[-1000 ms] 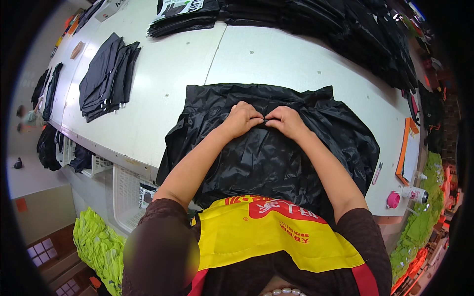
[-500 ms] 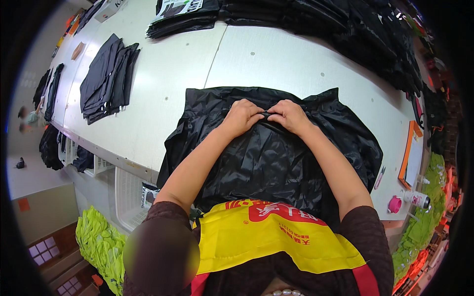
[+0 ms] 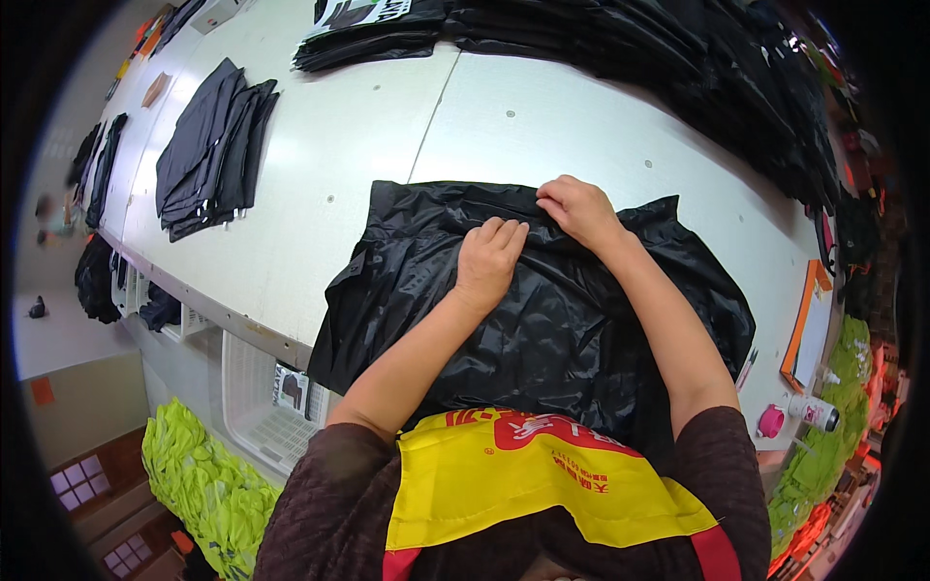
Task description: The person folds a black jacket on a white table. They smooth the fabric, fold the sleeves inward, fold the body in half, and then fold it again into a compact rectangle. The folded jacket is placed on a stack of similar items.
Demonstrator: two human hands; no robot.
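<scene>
Resting my left grip (image 3: pixel 489 259) on the glossy black garment (image 3: pixel 542 334), I have its fingers close together with the tips down on the cloth, probably to steady a slippery surface; whether they nip a fold, I cannot tell. My right grip (image 3: pixel 582 213) is at the garment's far edge, right of its middle, thumb and fingertips drawn near each other. I cannot make out if any fabric is caught between them.

The garment lies spread over the bench (image 3: pixel 349 136) straight in front of me, its near end by my yellow apron (image 3: pixel 513 494), which seems to bring its far edge within easy reach of both arms. Beyond it runs a long black stack (image 3: pixel 630 48), and to its far left sits a pile of folded dark clothes (image 3: pixel 208 155), both apart from it, likely so they do not tangle with the loose cloth.

Off the garment's right side are an orange-edged tray (image 3: pixel 806 329), a bottle (image 3: pixel 812 412) and a pink ring-shaped thing (image 3: pixel 770 421), perhaps put there to be handy yet off the fabric. Below the garment's left corner, a white basket (image 3: pixel 232 387) holds a package (image 3: pixel 291 389), its open top seemingly meant for dropping things in.
</scene>
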